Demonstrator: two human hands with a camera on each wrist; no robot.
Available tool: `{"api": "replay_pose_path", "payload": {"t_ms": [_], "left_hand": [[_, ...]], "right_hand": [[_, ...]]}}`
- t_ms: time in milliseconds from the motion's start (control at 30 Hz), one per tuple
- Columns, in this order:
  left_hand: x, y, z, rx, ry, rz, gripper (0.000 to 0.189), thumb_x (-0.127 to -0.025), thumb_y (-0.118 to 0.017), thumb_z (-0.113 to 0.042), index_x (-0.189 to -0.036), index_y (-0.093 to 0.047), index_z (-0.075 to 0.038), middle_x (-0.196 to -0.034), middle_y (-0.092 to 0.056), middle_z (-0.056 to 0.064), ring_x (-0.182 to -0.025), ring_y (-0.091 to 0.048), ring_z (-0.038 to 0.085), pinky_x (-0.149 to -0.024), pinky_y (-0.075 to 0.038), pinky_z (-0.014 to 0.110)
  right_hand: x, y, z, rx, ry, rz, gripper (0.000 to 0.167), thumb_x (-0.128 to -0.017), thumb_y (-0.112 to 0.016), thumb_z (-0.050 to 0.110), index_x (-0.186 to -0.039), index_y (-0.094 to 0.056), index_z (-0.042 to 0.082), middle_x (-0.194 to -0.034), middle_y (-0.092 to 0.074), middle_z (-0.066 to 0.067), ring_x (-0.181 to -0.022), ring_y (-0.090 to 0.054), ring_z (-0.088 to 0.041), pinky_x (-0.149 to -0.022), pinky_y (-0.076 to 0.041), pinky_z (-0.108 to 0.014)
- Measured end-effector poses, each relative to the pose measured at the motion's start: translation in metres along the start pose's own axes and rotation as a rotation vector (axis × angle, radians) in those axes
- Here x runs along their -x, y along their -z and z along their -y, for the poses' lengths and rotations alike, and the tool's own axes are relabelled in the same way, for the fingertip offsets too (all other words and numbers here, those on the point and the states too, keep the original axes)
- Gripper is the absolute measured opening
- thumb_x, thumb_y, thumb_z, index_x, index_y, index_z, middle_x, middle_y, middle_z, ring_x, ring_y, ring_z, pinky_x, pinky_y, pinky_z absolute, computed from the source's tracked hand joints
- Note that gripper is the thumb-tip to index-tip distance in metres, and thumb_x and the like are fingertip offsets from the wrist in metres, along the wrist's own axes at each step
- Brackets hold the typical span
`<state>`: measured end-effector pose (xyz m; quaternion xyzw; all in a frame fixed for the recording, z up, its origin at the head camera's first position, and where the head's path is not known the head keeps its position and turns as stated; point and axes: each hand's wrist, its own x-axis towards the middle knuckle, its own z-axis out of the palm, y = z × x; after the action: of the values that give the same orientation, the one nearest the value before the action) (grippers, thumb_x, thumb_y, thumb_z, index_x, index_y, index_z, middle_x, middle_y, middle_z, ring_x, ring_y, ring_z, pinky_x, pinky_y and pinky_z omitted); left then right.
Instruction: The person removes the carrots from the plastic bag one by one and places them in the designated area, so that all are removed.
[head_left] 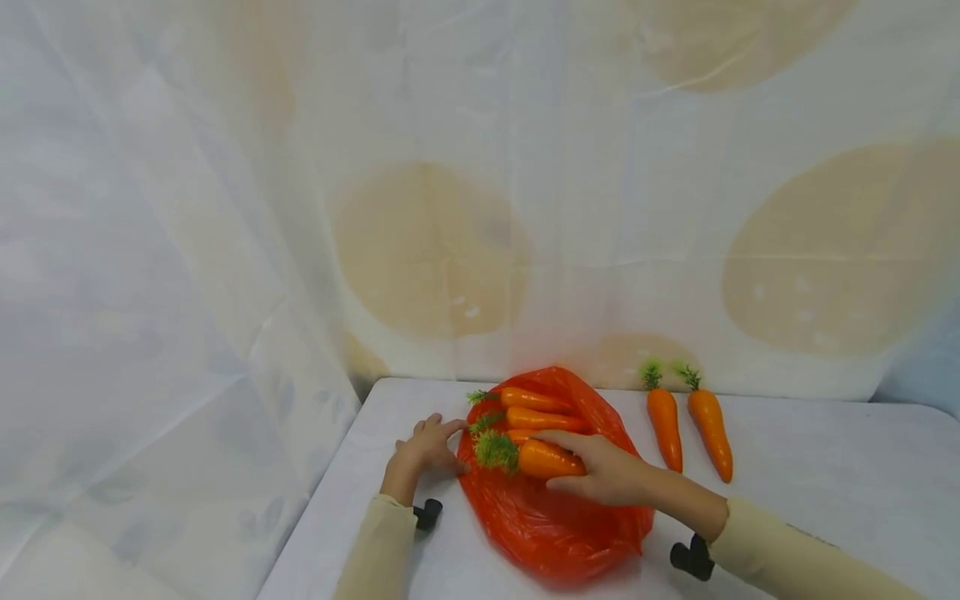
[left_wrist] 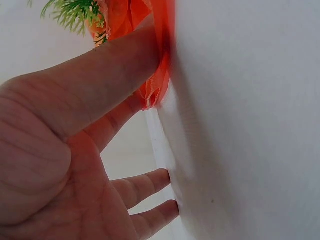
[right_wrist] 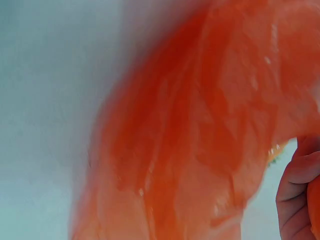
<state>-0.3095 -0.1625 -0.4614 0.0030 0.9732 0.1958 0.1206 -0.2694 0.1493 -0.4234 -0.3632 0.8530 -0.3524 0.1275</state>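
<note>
An orange carrot with a green leafy top (head_left: pixel 550 459) is held in my right hand (head_left: pixel 600 473), fingers over it and thumb below, above the open red plastic bag (head_left: pixel 555 533). More carrots (head_left: pixel 538 400) lie side by side in the bag, leafy tops to the left. My left hand (head_left: pixel 430 448) is at the bag's left edge. Up close in the left wrist view, its thumb and forefinger pinch the red film (left_wrist: pixel 164 55), while two other fingertips reach the white tabletop. In the right wrist view the bag's side fills the middle, and my curled fingers (right_wrist: pixel 297 195) hold the carrot at the right.
Two more carrots (head_left: pixel 663 427) lie on the white table (head_left: pixel 825 475) right of the bag, leafy tops toward the back. Behind the table hangs a pale curtain with tan spots (head_left: pixel 600 208). Black wrist mounts (head_left: pixel 428 514) stick out under both sleeves.
</note>
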Motion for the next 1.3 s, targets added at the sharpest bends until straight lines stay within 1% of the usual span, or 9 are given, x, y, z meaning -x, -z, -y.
{"api": "replay_pose_path", "payload": {"t_ms": [200, 300, 533, 633, 700, 833, 1000, 1133, 1300], "left_hand": [[0.000, -0.005, 0.003, 0.025, 0.002, 0.009, 0.065, -0.075, -0.083, -0.035, -0.135, -0.058, -0.033, -0.156, -0.033, 0.019, -0.142, -0.027, 0.046, -0.102, -0.016, 0.084], [0.001, -0.006, 0.004, 0.021, -0.001, 0.005, 0.065, -0.075, -0.083, -0.035, -0.135, -0.058, -0.033, -0.156, -0.033, 0.018, -0.142, -0.028, 0.046, -0.101, -0.017, 0.084], [0.001, -0.004, 0.003, 0.012, -0.011, -0.009, 0.067, -0.074, -0.084, -0.036, -0.135, -0.057, -0.033, -0.156, -0.033, 0.018, -0.142, -0.028, 0.045, -0.100, -0.017, 0.084], [0.001, -0.005, 0.004, 0.005, -0.013, -0.007, 0.066, -0.074, -0.084, -0.036, -0.135, -0.057, -0.033, -0.156, -0.034, 0.018, -0.142, -0.029, 0.045, -0.100, -0.018, 0.084], [0.000, -0.004, 0.004, -0.002, -0.014, -0.009, 0.067, -0.074, -0.084, -0.037, -0.135, -0.057, -0.033, -0.156, -0.034, 0.018, -0.142, -0.029, 0.045, -0.100, -0.018, 0.084], [-0.001, -0.002, 0.003, -0.003, -0.014, -0.018, 0.067, -0.074, -0.084, -0.038, -0.135, -0.057, -0.033, -0.156, -0.033, 0.018, -0.142, -0.029, 0.044, -0.100, -0.018, 0.084], [-0.001, -0.001, 0.002, -0.005, -0.010, -0.019, 0.068, -0.074, -0.084, -0.039, -0.136, -0.057, -0.033, -0.156, -0.033, 0.017, -0.143, -0.028, 0.045, -0.101, -0.018, 0.084], [-0.001, -0.001, 0.001, -0.005, -0.010, -0.016, 0.068, -0.074, -0.084, -0.038, -0.136, -0.057, -0.033, -0.156, -0.033, 0.017, -0.143, -0.028, 0.045, -0.100, -0.018, 0.084], [0.000, 0.000, 0.001, -0.002, -0.006, -0.021, 0.068, -0.074, -0.084, -0.038, -0.136, -0.057, -0.033, -0.156, -0.033, 0.018, -0.143, -0.028, 0.045, -0.101, -0.018, 0.084]], "right_hand": [[0.004, 0.006, 0.000, -0.026, 0.014, -0.029, 0.059, -0.094, -0.067, 0.034, -0.148, -0.042, 0.029, -0.125, -0.059, 0.006, -0.101, -0.057, -0.014, -0.083, -0.053, -0.021], [0.005, 0.009, 0.000, -0.020, 0.015, -0.037, 0.059, -0.094, -0.067, 0.037, -0.147, -0.042, 0.032, -0.124, -0.058, 0.007, -0.102, -0.056, -0.014, -0.084, -0.053, -0.021], [0.006, 0.017, 0.000, 0.008, 0.004, -0.068, 0.062, -0.094, -0.066, 0.037, -0.149, -0.039, 0.027, -0.127, -0.058, 0.002, -0.099, -0.057, -0.014, -0.082, -0.053, -0.022], [0.008, 0.020, 0.000, 0.006, 0.007, -0.099, 0.064, -0.096, -0.064, 0.037, -0.152, -0.034, 0.031, -0.135, -0.055, -0.001, -0.106, -0.057, -0.017, -0.088, -0.055, -0.029], [0.008, 0.023, 0.000, 0.012, 0.026, -0.133, 0.065, -0.097, -0.063, 0.037, -0.154, -0.030, 0.033, -0.142, -0.052, -0.005, -0.114, -0.057, -0.022, -0.095, -0.054, -0.040], [0.008, 0.030, 0.001, 0.027, 0.065, -0.191, 0.066, -0.098, -0.060, 0.037, -0.155, -0.028, 0.030, -0.149, -0.049, -0.009, -0.125, -0.055, -0.029, -0.102, -0.048, -0.054], [0.008, 0.035, 0.001, 0.034, 0.083, -0.201, 0.066, -0.098, -0.060, 0.036, -0.156, -0.028, 0.028, -0.147, -0.050, -0.012, -0.124, -0.057, -0.030, -0.101, -0.049, -0.053], [0.010, 0.038, 0.001, 0.051, 0.068, -0.216, 0.065, -0.099, -0.060, 0.036, -0.155, -0.029, 0.029, -0.151, -0.047, -0.014, -0.129, -0.054, -0.035, -0.103, -0.046, -0.056], [0.011, 0.041, -0.001, 0.064, 0.043, -0.245, 0.064, -0.099, -0.060, 0.035, -0.155, -0.031, 0.024, -0.152, -0.045, -0.015, -0.134, -0.048, -0.039, -0.106, -0.042, -0.060]]}}
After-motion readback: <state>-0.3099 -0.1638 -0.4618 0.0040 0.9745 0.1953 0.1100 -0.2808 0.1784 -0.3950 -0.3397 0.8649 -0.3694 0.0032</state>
